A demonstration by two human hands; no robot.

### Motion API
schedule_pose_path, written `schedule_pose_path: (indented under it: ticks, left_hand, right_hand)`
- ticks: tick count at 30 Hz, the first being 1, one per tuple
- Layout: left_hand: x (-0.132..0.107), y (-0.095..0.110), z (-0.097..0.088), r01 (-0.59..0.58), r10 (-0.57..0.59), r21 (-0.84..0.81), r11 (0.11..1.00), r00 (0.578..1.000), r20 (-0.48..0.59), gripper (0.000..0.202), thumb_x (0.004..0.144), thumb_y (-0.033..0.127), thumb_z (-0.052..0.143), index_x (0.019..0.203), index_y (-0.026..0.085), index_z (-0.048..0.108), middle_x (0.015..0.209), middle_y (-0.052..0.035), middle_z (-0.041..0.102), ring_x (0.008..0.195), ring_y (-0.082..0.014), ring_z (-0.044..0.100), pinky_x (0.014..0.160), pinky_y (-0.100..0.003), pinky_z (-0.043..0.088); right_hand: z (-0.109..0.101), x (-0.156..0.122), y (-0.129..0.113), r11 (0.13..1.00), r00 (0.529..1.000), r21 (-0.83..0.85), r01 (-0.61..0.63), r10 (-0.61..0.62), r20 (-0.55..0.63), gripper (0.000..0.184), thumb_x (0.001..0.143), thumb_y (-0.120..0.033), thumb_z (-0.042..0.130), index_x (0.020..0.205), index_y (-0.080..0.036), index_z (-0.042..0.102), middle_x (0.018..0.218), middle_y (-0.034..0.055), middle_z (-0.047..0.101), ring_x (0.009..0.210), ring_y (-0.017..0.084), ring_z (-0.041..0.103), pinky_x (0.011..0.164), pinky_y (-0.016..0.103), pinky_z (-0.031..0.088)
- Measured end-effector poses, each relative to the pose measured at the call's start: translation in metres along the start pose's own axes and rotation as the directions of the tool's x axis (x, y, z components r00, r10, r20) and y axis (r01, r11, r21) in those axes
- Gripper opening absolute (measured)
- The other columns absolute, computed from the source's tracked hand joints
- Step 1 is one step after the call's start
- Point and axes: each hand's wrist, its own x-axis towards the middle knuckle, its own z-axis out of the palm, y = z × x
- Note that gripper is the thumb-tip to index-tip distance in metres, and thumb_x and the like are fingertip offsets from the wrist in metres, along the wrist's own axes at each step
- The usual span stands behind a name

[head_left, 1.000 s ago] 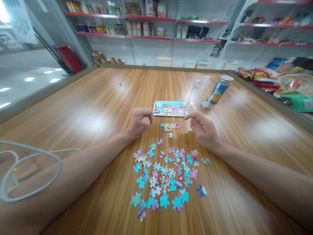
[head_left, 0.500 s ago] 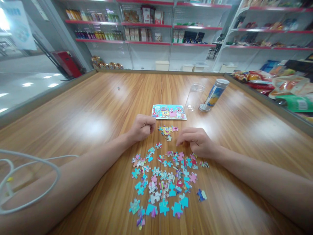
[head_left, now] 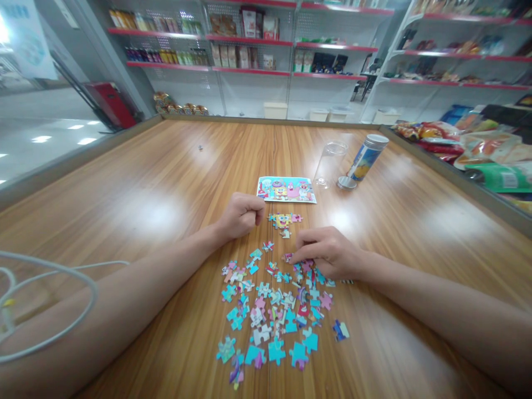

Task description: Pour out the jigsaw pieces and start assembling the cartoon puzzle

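Several loose jigsaw pieces [head_left: 276, 351] lie spread on the wooden table in front of me. Beyond them sits a small joined section [head_left: 283, 220] with a yellow cartoon face. My left hand [head_left: 244, 215] rests as a closed fist left of this section, with nothing visible in it. My right hand [head_left: 328, 252] reaches over the upper right of the pile. Its index fingertip touches a pink puzzle piece [head_left: 287, 257], which lies flat, while the other fingers bend apart from it. The right thumb is hidden. Behind the joined section lies a picture card [head_left: 286, 190] of cartoon figures.
A clear cup [head_left: 330, 165] and a blue can [head_left: 368, 158] with a round metal lid [head_left: 346, 183] stand at the back right. A white cable [head_left: 89, 310] loops over my left forearm. Snack bags [head_left: 440, 138] lie beyond the right edge; shelves stand behind.
My right hand has moved down and left, from beside the joined section onto the pink piece at the top of the pile. My left fist has stayed in place.
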Motion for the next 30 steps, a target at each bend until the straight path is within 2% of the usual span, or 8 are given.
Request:
schedule_pose_path:
  ticks: [5,9,13,17,23,26,28,30]
  left_hand:
    - [0.0,0.001,0.0,0.002,-0.002,-0.007,1.0,1.0,0.002,0.019,0.06,0.01,0.038,0.045,0.016,0.05,0.047,-0.0004,0.051,0.048,-0.0091,0.046,0.05,-0.022,0.034]
    - [0.0,0.0,0.0,0.007,-0.007,-0.008,1.0,1.0,0.0,0.019,0.059,0.01,0.039,0.046,0.015,0.051,0.048,-0.0001,0.051,0.048,-0.0087,0.047,0.051,-0.022,0.034]
    - [0.0,0.0,0.001,-0.007,0.007,-0.015,1.0,1.0,-0.007,0.02,0.059,0.009,0.038,0.046,0.015,0.052,0.048,0.0001,0.051,0.048,-0.0083,0.047,0.051,-0.021,0.034]
    - [0.001,0.0,0.0,-0.001,0.001,-0.016,1.0,1.0,-0.007,0.019,0.059,0.008,0.038,0.046,0.015,0.052,0.048,0.0003,0.051,0.049,-0.0082,0.047,0.051,-0.021,0.034]
    - [0.001,0.0,0.0,0.002,-0.002,-0.011,1.0,1.0,-0.002,0.02,0.059,0.008,0.038,0.046,0.015,0.052,0.047,0.0003,0.051,0.047,-0.0079,0.046,0.051,-0.021,0.033]
    - [0.001,-0.002,0.001,-0.007,0.007,-0.006,1.0,1.0,-0.004,0.021,0.059,0.008,0.038,0.046,0.014,0.053,0.047,0.0002,0.052,0.047,-0.0079,0.047,0.05,-0.02,0.034]
    - [0.001,-0.003,0.002,-0.017,0.017,-0.004,1.0,1.0,-0.009,0.021,0.059,0.008,0.037,0.046,0.014,0.053,0.047,0.0003,0.052,0.047,-0.0077,0.047,0.05,-0.019,0.034]
    - [0.001,-0.003,0.002,-0.029,0.029,-0.007,1.0,0.999,-0.016,0.021,0.059,0.007,0.037,0.046,0.014,0.053,0.046,0.0004,0.052,0.047,-0.0074,0.047,0.049,-0.019,0.034]
  right_hand:
    - [-0.001,-0.001,-0.001,0.999,0.999,0.038,0.03,-0.028,-0.046,0.042,0.079,0.0,0.043,0.1,-0.021,0.073,0.081,0.0001,0.059,0.066,0.009,0.054,0.057,0.021,0.04]
    - [0.0,0.001,-0.012,0.996,0.994,-0.036,0.085,-0.082,0.07,0.04,0.079,-0.005,0.047,0.1,-0.026,0.073,0.084,0.0001,0.056,0.066,0.009,0.052,0.054,0.023,0.035]
    - [0.0,0.002,-0.025,0.983,0.981,-0.122,0.135,-0.115,0.156,0.03,0.085,-0.014,0.05,0.1,-0.028,0.072,0.085,-0.0003,0.054,0.062,0.009,0.044,0.053,0.025,0.03]
    - [0.002,0.002,-0.035,0.981,0.969,-0.093,0.17,-0.149,0.198,0.029,0.09,-0.02,0.051,0.111,-0.03,0.069,0.089,0.0004,0.053,0.065,0.01,0.043,0.055,0.026,0.031]
    - [0.007,0.005,-0.049,0.978,0.952,-0.076,0.193,-0.168,0.256,0.023,0.091,-0.02,0.054,0.109,-0.027,0.067,0.089,0.0001,0.055,0.066,0.011,0.042,0.057,0.028,0.031]
    - [0.008,0.01,-0.057,0.975,0.943,-0.059,0.212,-0.189,0.274,0.03,0.092,-0.019,0.05,0.118,-0.023,0.064,0.109,0.0048,0.062,0.081,0.016,0.049,0.068,0.031,0.038]
    - [0.009,0.014,-0.062,0.969,0.924,-0.055,0.239,-0.21,0.319,0.033,0.094,-0.021,0.05,0.123,-0.02,0.062,0.129,0.0061,0.06,0.09,0.019,0.05,0.074,0.034,0.04]
    - [0.009,0.016,-0.067,0.964,0.898,-0.049,0.263,-0.226,0.377,0.033,0.093,-0.023,0.052,0.124,-0.018,0.062,0.138,0.0049,0.057,0.092,0.021,0.05,0.077,0.037,0.041]
